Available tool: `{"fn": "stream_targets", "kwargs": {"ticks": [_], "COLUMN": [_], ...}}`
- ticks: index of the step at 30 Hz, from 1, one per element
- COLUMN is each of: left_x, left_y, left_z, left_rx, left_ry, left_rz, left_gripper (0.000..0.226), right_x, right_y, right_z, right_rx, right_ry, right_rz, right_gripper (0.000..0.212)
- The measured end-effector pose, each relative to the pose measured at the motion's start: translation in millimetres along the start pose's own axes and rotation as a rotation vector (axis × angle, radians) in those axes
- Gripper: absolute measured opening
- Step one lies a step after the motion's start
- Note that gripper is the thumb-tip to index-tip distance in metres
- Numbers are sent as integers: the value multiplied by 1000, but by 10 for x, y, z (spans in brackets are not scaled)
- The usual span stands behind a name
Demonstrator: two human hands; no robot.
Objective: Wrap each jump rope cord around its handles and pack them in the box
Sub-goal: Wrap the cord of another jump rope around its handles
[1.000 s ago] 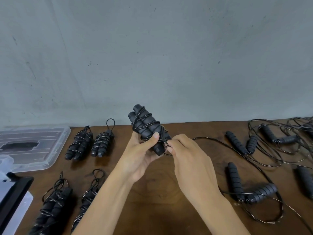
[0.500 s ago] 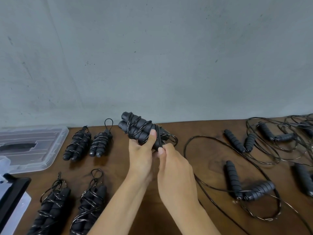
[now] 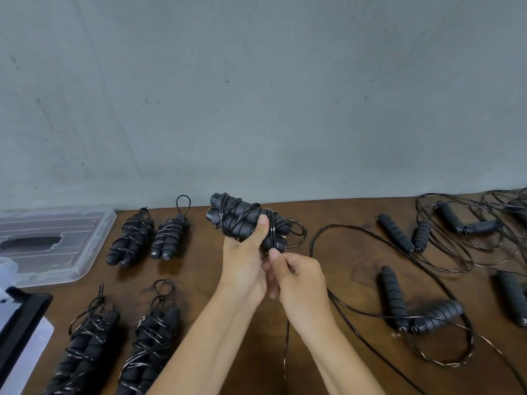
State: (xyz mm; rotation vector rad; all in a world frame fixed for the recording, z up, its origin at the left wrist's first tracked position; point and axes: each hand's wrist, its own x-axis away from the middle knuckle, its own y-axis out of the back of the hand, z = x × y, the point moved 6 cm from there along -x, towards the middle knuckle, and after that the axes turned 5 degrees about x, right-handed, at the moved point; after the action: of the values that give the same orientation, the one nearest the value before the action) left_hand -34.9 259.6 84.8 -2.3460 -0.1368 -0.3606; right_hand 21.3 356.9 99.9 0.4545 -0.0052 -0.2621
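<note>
My left hand (image 3: 245,260) grips a pair of black foam jump rope handles (image 3: 236,216) held above the table, its thumb pressed on the wrapped cord. My right hand (image 3: 299,283) sits just below the handles' right end and pinches the thin black cord (image 3: 272,232), which runs down over the handles. The loose rest of that cord (image 3: 322,238) loops off to the right and trails down between my forearms. Several wrapped bundles (image 3: 168,238) lie on the left of the table. Unwrapped ropes (image 3: 396,297) lie on the right.
A clear plastic box lid (image 3: 85,246) lies at the far left by the wall. A clear box with a black part (image 3: 22,332) shows at the lower left edge. Tangled cords (image 3: 462,246) spread over the right of the brown wooden table (image 3: 342,280). A grey wall stands behind.
My right hand has come down under the handles' end, pulling the cord over them. The handle bundle has turned more level and shifted a little left.
</note>
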Motion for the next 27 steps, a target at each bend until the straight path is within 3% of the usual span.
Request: {"fn": "stream_targets", "kwargs": {"ticks": [9,12,17,20,24,27], "left_x": [92,118,166,189,240,247], "left_y": [-75,-142,-189,-226,-275,-288], "left_z": [-91,-205,-300,-298,-282,-295], "left_rx": [-161,-178,-315,-362,-406,-444], "left_ry": [-8,-35,10,32,0,-19], "left_rz": [189,270,354,431,525,540], "left_gripper": [43,46,38,37,50,31], "right_x": [6,32,1,-43,-164,-221], "right_y": [-46,-113,-72,1,81,180], "right_z": [-91,-92,-90,-90,-187,-219], "right_rx": [-240,-296,-290,-152,23,125], "right_ry": [-63,-36,108,160,133,151], "right_rz": [93,259,538,518,323,168], "right_gripper": [48,56,32,32,34,29]}}
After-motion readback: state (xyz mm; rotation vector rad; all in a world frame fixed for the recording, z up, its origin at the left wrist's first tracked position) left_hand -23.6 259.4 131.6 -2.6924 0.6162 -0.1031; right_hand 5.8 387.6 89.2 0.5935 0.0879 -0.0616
